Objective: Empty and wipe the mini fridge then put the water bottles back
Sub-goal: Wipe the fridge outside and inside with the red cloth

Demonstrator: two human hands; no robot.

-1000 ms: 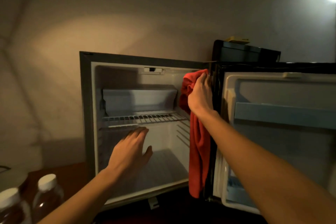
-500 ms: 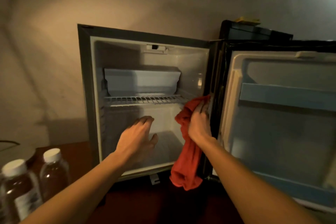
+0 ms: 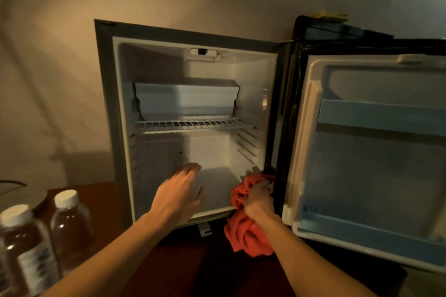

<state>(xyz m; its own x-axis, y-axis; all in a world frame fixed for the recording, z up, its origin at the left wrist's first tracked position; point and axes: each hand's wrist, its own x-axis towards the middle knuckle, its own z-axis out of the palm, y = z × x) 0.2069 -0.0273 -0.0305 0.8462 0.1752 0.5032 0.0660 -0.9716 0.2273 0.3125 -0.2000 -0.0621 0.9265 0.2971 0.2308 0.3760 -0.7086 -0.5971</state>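
In the head view, a mini fridge (image 3: 193, 38) is seen standing on a dark wooden counter (image 3: 101, 190) against a plain wall, with its door (image 3: 376, 161) swung fully open to the right. Inside, a white box-shaped compartment (image 3: 185, 99) is set at the back of the upper part, and a wire shelf (image 3: 193, 124) is fitted just below it. No bottles are seen in the compartment under the shelf. A pale blue bar (image 3: 381, 118) is seen across the inner face of the door.

The right hand (image 3: 258, 202) is held at the lower right corner of the fridge opening, beside the hinge side. A red cloth (image 3: 246, 234) is gripped in it, with the fingers (image 3: 264, 184) curled round the bunched fabric. The upper part of the cloth is pressed against the fridge's right front edge, and the rest hangs down below the hand in front of the fridge's base.

The left hand (image 3: 178, 198) is held in front of the lower compartment, palm down, with the fingers straight and relaxed and nothing held. Whether it touches the fridge floor cannot be told.

Two water bottles (image 3: 70, 224) with white caps are stood on the counter at the lower left, well apart from the fridge opening. The nearer one (image 3: 21, 248) is blurred at the edge of the frame.

A dark box (image 3: 337, 31) is partly seen behind the top of the open door, with a small yellowish thing (image 3: 330, 15) resting on it.
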